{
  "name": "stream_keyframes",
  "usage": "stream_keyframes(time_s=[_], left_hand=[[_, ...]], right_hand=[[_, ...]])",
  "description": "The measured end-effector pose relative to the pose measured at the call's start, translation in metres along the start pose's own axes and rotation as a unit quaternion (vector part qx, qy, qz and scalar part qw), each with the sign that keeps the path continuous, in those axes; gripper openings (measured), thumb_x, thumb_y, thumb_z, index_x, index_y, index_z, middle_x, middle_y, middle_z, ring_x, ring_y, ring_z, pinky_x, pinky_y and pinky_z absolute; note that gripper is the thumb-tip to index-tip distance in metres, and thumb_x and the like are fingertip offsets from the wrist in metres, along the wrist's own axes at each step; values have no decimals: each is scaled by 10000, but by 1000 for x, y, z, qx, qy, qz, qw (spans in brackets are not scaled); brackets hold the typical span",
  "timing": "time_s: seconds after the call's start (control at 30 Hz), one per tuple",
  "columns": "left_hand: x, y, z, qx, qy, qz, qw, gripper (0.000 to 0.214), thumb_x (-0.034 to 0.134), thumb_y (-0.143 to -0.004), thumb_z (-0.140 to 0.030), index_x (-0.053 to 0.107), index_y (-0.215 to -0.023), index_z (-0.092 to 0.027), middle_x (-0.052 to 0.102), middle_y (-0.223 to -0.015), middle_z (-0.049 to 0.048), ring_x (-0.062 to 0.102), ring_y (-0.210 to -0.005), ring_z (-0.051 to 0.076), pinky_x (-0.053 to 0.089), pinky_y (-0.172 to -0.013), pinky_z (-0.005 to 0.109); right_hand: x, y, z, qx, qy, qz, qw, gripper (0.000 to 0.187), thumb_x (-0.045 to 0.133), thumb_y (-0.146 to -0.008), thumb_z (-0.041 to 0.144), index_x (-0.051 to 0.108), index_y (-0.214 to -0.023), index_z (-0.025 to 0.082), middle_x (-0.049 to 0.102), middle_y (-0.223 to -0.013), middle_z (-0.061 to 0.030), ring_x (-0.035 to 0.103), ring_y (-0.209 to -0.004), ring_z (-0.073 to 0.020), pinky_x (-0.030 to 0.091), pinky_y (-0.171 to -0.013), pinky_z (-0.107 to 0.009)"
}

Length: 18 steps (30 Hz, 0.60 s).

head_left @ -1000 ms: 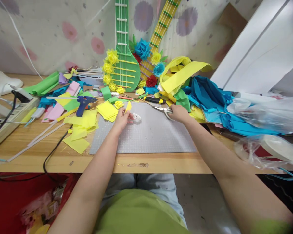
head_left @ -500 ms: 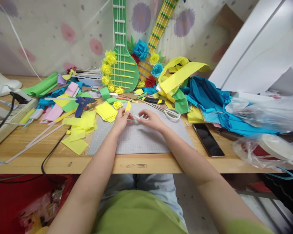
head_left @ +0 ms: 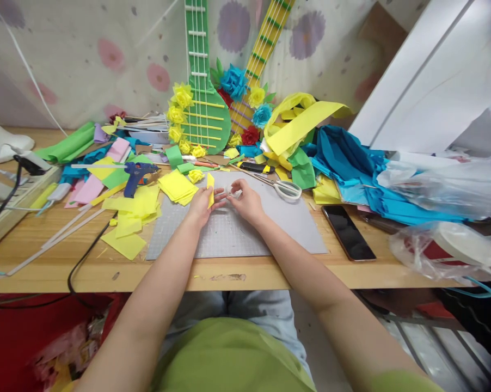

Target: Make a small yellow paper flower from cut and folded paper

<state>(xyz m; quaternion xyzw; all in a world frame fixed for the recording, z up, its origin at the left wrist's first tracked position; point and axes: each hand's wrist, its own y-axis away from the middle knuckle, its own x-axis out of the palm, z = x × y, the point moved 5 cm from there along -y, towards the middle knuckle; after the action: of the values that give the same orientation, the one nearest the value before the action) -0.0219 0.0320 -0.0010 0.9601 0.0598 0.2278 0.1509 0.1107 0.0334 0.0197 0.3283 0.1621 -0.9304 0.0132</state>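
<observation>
Over the grey cutting mat (head_left: 237,239), my left hand (head_left: 200,206) holds a small folded piece of yellow paper (head_left: 210,189) upright by the thumb, its other fingers stretched toward the right. My right hand (head_left: 246,201) is close beside it, fingertips pinched together around something small and whitish that I cannot make out. A stack of yellow paper squares (head_left: 177,187) lies left of my left hand, with a small yellow paper flower (head_left: 195,176) behind it. White-handled scissors (head_left: 287,190) rest on the mat beyond my right hand.
A blue glue gun (head_left: 137,177) lies among paper scraps at the left. Behind stand a green paper instrument (head_left: 213,120) and a yellow one (head_left: 265,43). To the right are a phone (head_left: 349,233), blue crepe paper (head_left: 343,158) and a plastic-wrapped cup (head_left: 445,250). A power strip (head_left: 29,190) sits far left.
My left hand has turned, so the yellow paper stands more upright and its fingers spread toward the right. My right hand's fingers have drawn together into a pinch. The view shifts slightly.
</observation>
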Motion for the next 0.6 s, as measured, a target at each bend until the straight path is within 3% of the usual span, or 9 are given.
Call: stream_keyframes(time_s=[0.23,0.5,0.6], left_hand=[[0,1,1,-22,4,-4,1000,55,467,-812,-201,426,-801,-165,648,-836,62,656,-740,143,553,-688,318],[4,5,1,-18,-10,18,1000,58,434,-829,-185,417,-778,-163,649,-777,49,647,-728,131,550,-662,293],[1,4,0,0,-18,-6,1000,57,460,-818,-189,431,-778,-160,636,-819,45,637,-731,124,546,-663,298]], right_hand=[[3,1,3,9,-35,13,999,223,502,-724,419,455,-838,234,593,-894,23,559,-596,-96,423,-617,-263],[2,2,2,22,13,-11,1000,223,490,-739,452,449,-749,233,588,-758,28,524,-560,-110,395,-600,-259],[-1,-6,-3,14,48,-11,999,220,462,-760,452,455,-756,232,596,-768,18,538,-608,-122,388,-617,-257]])
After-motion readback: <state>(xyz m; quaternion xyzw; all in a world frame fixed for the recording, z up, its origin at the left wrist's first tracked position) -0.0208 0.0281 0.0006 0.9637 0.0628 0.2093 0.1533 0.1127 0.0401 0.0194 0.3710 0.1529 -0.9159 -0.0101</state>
